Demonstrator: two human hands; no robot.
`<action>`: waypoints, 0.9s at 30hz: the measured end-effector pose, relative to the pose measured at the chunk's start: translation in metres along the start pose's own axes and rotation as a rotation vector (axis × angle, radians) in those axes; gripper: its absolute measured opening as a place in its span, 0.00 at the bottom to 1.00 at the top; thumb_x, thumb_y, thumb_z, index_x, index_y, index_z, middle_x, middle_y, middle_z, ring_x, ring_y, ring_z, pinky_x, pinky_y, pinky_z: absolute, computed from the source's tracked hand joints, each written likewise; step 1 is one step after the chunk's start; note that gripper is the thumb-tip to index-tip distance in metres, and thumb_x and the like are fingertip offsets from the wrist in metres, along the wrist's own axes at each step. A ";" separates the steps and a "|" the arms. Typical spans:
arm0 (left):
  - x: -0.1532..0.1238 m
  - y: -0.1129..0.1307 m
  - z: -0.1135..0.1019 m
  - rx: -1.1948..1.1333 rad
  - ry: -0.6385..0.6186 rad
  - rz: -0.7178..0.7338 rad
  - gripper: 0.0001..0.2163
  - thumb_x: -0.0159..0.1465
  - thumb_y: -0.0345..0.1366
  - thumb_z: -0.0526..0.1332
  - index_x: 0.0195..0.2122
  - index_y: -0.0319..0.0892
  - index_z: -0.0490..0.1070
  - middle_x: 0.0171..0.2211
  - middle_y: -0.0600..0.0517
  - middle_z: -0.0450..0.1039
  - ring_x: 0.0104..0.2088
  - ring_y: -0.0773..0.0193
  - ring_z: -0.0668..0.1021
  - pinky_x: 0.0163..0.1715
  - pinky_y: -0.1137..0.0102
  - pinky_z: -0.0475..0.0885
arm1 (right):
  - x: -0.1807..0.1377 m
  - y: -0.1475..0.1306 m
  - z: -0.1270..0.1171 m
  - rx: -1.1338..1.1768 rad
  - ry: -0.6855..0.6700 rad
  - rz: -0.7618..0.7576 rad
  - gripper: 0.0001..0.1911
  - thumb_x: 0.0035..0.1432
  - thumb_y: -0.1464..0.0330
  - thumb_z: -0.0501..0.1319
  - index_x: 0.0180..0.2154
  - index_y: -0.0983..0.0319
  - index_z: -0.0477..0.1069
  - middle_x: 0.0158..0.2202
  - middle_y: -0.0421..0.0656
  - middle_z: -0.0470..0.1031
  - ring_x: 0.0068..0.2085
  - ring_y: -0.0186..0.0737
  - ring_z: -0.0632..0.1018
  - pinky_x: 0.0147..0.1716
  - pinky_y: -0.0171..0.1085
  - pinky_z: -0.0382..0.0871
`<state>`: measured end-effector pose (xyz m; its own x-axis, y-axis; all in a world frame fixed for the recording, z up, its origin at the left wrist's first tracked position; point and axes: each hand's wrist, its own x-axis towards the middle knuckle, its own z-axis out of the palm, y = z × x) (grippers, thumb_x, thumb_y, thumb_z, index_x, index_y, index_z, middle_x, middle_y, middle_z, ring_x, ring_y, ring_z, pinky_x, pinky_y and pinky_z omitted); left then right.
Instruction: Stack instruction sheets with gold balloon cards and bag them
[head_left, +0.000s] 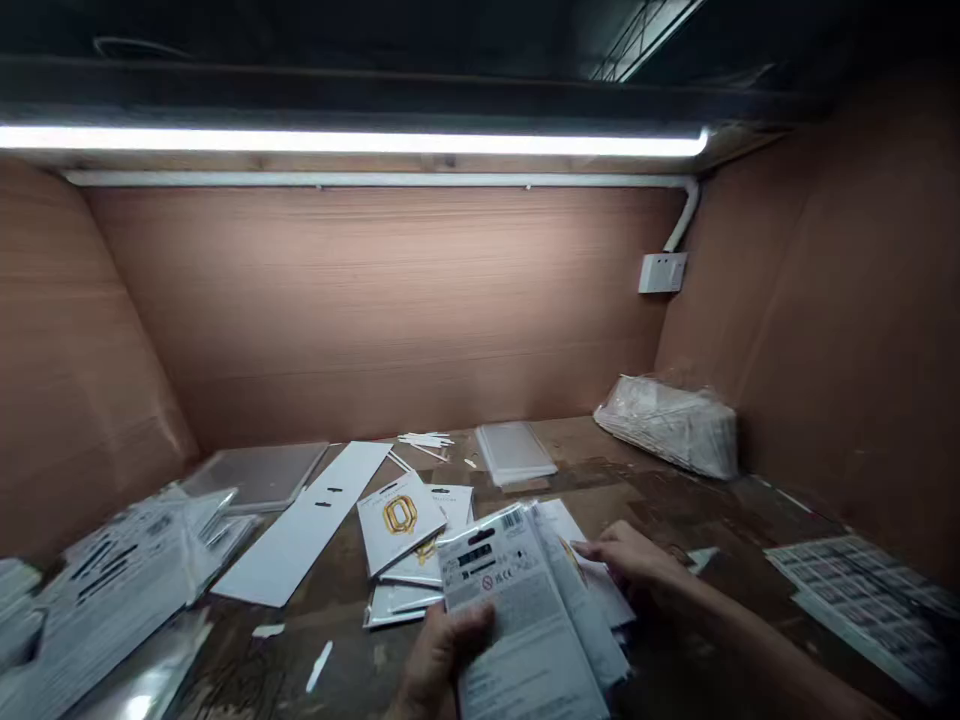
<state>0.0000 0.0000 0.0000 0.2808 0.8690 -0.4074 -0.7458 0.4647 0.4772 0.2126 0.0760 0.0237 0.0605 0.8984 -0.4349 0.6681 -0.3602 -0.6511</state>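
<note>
Clutching a fanned stack of barcoded packets (517, 610) in the left hand (439, 655), low over the surface (637, 490); resting the right hand (630, 560), grip released, on its far edge. Could slither apart: glossy sleeves, thumb-only pinch.

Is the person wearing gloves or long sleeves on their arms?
No gloves. The left hand and the right hand are both bare. The right forearm is bare too, with no sleeve in view. I see no ring, watch or bracelet, though the picture is a bit blurry.
</note>
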 end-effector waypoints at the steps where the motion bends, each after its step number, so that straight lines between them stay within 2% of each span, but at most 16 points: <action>1: 0.001 0.000 0.003 -0.006 -0.020 -0.026 0.34 0.49 0.22 0.55 0.56 0.29 0.39 0.35 0.37 0.70 0.38 0.51 0.71 0.38 0.58 0.63 | -0.001 -0.002 0.000 0.005 0.004 0.005 0.20 0.39 0.61 0.59 0.13 0.63 0.49 0.10 0.35 0.46 0.14 0.25 0.51 0.14 0.30 0.39; 4: 0.005 0.000 0.009 -0.023 -0.055 -0.092 0.34 0.46 0.20 0.55 0.55 0.23 0.41 0.35 0.36 0.69 0.38 0.50 0.71 0.39 0.58 0.63 | -0.004 -0.010 0.003 0.047 -0.008 0.003 0.15 0.37 0.67 0.58 0.13 0.65 0.53 0.12 0.36 0.49 0.15 0.25 0.52 0.14 0.30 0.39; 7: 0.006 0.001 0.010 -0.035 -0.053 -0.139 0.34 0.46 0.20 0.55 0.54 0.22 0.42 0.33 0.37 0.70 0.39 0.50 0.71 0.39 0.58 0.63 | -0.007 -0.015 0.008 0.135 -0.055 -0.022 0.07 0.36 0.71 0.56 0.16 0.68 0.60 0.16 0.40 0.59 0.17 0.28 0.60 0.15 0.28 0.47; 11: 0.006 0.003 0.007 -0.022 -0.014 -0.148 0.33 0.47 0.21 0.56 0.55 0.24 0.43 0.33 0.38 0.71 0.39 0.50 0.71 0.40 0.57 0.62 | -0.007 -0.017 0.016 0.259 -0.118 -0.066 0.06 0.34 0.70 0.55 0.20 0.67 0.63 0.20 0.43 0.65 0.21 0.32 0.66 0.17 0.29 0.54; 14: 0.003 0.001 0.004 -0.017 -0.007 -0.100 0.33 0.47 0.22 0.57 0.54 0.26 0.45 0.33 0.38 0.71 0.38 0.51 0.71 0.40 0.58 0.63 | -0.003 -0.016 0.021 0.308 -0.126 -0.084 0.06 0.31 0.73 0.54 0.19 0.67 0.60 0.19 0.42 0.64 0.19 0.31 0.65 0.15 0.28 0.53; 17: -0.005 0.002 -0.001 -0.003 0.058 0.015 0.34 0.47 0.24 0.58 0.55 0.30 0.45 0.32 0.40 0.71 0.37 0.52 0.72 0.39 0.60 0.64 | 0.000 -0.013 0.021 0.315 -0.092 -0.121 0.09 0.33 0.73 0.55 0.24 0.68 0.62 0.21 0.43 0.65 0.21 0.31 0.66 0.16 0.28 0.55; 22: -0.025 0.019 -0.015 0.042 0.280 0.212 0.35 0.45 0.24 0.61 0.54 0.31 0.47 0.29 0.41 0.72 0.33 0.52 0.73 0.37 0.62 0.66 | 0.000 -0.011 -0.006 0.143 0.004 -0.215 0.12 0.40 0.70 0.55 0.31 0.69 0.64 0.26 0.43 0.68 0.25 0.31 0.69 0.19 0.27 0.57; 24: -0.030 0.026 -0.019 0.039 0.327 0.215 0.34 0.45 0.24 0.61 0.53 0.31 0.48 0.28 0.41 0.72 0.33 0.52 0.73 0.35 0.62 0.67 | -0.004 -0.016 -0.025 -0.005 0.075 -0.267 0.11 0.41 0.70 0.55 0.30 0.68 0.63 0.27 0.44 0.69 0.27 0.33 0.70 0.20 0.28 0.58; 27: -0.034 0.034 -0.022 0.057 0.364 0.179 0.31 0.46 0.27 0.61 0.51 0.30 0.52 0.28 0.40 0.71 0.34 0.51 0.73 0.33 0.61 0.67 | -0.019 -0.032 -0.048 -0.310 0.262 -0.363 0.07 0.41 0.70 0.55 0.27 0.67 0.62 0.28 0.45 0.69 0.30 0.40 0.71 0.24 0.31 0.59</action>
<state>-0.0478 -0.0176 0.0132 -0.0906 0.8248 -0.5582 -0.7258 0.3290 0.6041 0.2261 0.0824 0.0829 -0.0586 0.9981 -0.0209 0.8653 0.0404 -0.4997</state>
